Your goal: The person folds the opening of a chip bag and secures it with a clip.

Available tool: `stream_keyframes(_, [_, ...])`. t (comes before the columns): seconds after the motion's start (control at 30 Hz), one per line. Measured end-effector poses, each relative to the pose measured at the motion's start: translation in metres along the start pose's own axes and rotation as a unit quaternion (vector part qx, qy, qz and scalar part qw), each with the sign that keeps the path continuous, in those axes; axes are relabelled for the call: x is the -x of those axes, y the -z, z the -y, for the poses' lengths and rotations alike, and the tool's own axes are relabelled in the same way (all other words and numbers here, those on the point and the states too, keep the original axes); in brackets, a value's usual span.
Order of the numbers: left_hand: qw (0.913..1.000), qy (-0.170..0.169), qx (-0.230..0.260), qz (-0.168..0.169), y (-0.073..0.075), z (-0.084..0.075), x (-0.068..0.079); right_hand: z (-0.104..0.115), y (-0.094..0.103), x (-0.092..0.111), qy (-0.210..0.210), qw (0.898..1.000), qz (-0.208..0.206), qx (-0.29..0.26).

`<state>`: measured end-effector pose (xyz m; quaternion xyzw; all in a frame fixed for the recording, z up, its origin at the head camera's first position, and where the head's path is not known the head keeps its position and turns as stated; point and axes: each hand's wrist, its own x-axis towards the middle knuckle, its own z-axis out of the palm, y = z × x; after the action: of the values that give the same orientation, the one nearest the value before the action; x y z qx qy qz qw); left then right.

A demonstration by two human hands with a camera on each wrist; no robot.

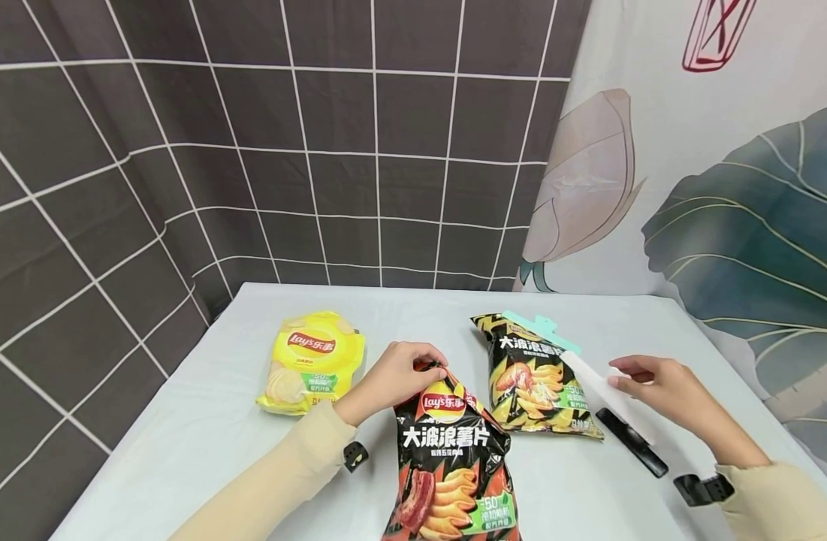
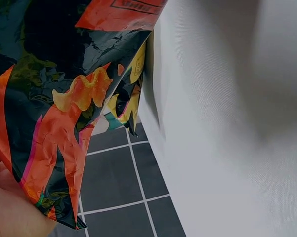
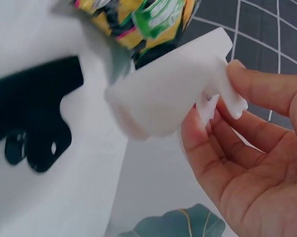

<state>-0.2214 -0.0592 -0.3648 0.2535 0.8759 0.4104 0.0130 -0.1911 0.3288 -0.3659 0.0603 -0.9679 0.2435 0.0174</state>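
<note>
A left hand (image 1: 391, 382) pinches a glossy black-and-red crisp bag (image 1: 447, 458); a right hand (image 1: 666, 387) grips a white plastic clip (image 3: 173, 89).
Leftmost, a puffy yellow crisp bag (image 1: 312, 364) lies on the white table (image 1: 197, 421), seen only in the head view. The black-and-red bag extends below the left hand, its top between thumb and fingers. Right of it lies a black-and-gold crisp bag (image 1: 535, 383) bearing a mint-green plastic clip (image 1: 540, 327); then a black plastic clip (image 1: 632, 442). Only the right wrist view shows the white clip's handles between the fingers, its bar reaching out left of the right hand.
</note>
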Motion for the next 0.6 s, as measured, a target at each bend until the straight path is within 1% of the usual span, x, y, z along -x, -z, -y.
stream_keyframes(0.13, [1.0000,-0.001,0.004,0.001,-0.001,0.001,-0.001,0.008,-0.003,-0.001,0.002,0.999,0.014,-0.035])
stream_keyframes(0.33, [1.0000,0.000,0.008,0.004,0.000,0.000,0.000,0.021,-0.011,-0.003,0.026,0.995,0.029,-0.092])
stream_keyframes(0.5, [1.0000,-0.001,0.007,0.007,0.000,0.000,-0.001,0.031,-0.015,-0.004,0.041,0.991,0.033,-0.123])
stream_keyframes(0.6, [1.0000,-0.002,0.003,0.007,0.000,0.000,0.000,0.037,-0.017,-0.004,0.041,0.988,0.039,-0.140])
